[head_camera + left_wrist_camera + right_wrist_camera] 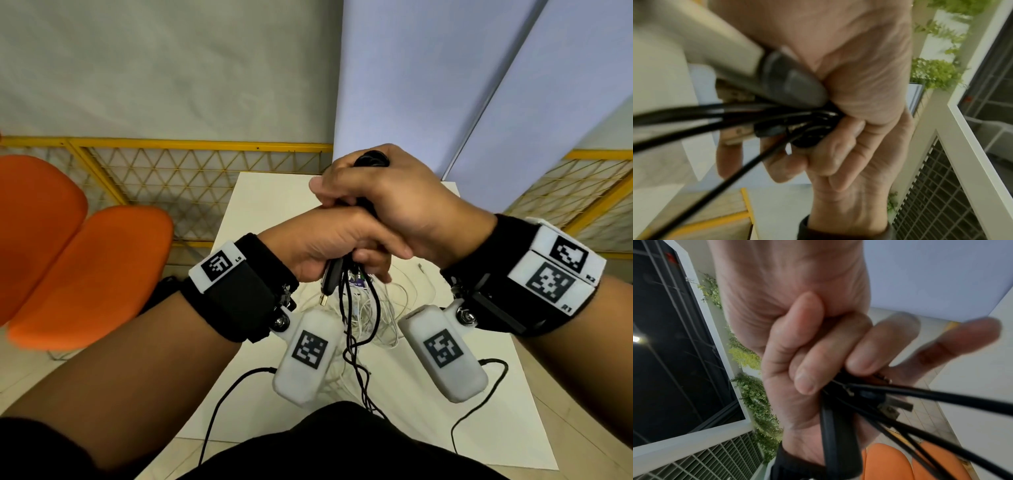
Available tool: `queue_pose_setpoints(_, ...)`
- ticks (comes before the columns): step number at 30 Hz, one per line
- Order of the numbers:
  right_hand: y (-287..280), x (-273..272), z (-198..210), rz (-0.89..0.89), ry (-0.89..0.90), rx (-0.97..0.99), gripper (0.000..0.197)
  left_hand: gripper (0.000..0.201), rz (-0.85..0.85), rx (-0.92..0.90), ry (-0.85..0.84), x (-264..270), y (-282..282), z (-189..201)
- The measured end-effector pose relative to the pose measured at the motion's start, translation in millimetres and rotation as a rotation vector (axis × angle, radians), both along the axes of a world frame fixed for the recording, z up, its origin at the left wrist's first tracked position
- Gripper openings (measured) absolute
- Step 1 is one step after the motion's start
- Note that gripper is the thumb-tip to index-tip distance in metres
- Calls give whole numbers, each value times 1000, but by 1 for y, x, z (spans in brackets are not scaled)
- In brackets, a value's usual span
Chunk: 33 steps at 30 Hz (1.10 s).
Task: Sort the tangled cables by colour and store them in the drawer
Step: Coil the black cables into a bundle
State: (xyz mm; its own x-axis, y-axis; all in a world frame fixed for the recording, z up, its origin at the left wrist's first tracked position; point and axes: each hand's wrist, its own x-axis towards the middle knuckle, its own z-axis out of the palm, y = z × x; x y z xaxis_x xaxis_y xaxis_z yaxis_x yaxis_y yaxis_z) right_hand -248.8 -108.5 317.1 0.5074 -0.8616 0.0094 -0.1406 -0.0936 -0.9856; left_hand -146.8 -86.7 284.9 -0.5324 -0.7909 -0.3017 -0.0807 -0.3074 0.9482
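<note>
Both hands are raised above the white table (274,198) and grip one bundle of black cables (371,159). My right hand (387,205) is on top, its fingers curled round the bundle's upper loop. Just below, my left hand (329,246) grips the bundle. Black plugs and a USB end (323,299) stick out beneath the left hand. Loose black strands (349,329) hang down to the table. In the left wrist view the black cables (694,116) and a thick plug (793,86) fill the grip. The right wrist view shows the black cables (838,434) held by curled fingers. No drawer is in view.
A tangle of thin white cables (387,308) lies on the table under the hands. Two orange chairs (85,274) stand to the left. A yellow mesh fence (188,178) runs behind the table, with pale partition panels (428,85) beyond.
</note>
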Motion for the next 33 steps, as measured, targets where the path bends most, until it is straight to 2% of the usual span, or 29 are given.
queue_pose_setpoints(1, -1, 1, -1, -19, 6, 5, 32, 33, 32, -21, 3, 0, -1, 0)
queue_pose_setpoints(3, -3, 2, -2, -27, 17, 5, 25, 35, 87, -57, 6, 1, -3, -3)
queue_pose_setpoints(6, -8, -1, -3, 58, -3, 48, 26, 38, 200, -110, 59, 4, -8, -5)
queue_pose_setpoints(8, -12, -5, -7, 117, 1, 113, 41, 30, 283, -130, 157, 7, -12, -5)
queue_pose_setpoints(10, -13, -8, -18, 131, -27, 171, 47, 21, 350, -115, 238, 14, -16, -4)
queue_pose_setpoints(14, -7, -9, -52, 167, -199, 358, 56, 58, 398, -58, 188, 25, -20, -7)
queue_pose_setpoints(17, 1, -12, -65, 251, -279, 459, 42, 58, 448, -80, 153, 28, -21, -8)
queue_pose_setpoints(20, 2, -22, -69, 266, -109, 471, 45, 53, 502, -119, 89, 34, -24, -10)
queue_pose_setpoints(22, 1, -29, -69, 238, 13, 436, 54, 50, 546, -89, 114, 40, -26, -10)
queue_pose_setpoints(24, 1, -33, -68, 224, 76, 385, 53, 47, 570, -39, 154, 43, -28, -9)
queue_pose_setpoints(28, 0, -37, -63, 223, 174, 308, 51, 51, 527, 23, 168, 44, -28, -12)
queue_pose_setpoints(33, -4, -42, -48, 205, 359, 181, 55, 46, 481, 50, 57, 45, -26, -11)
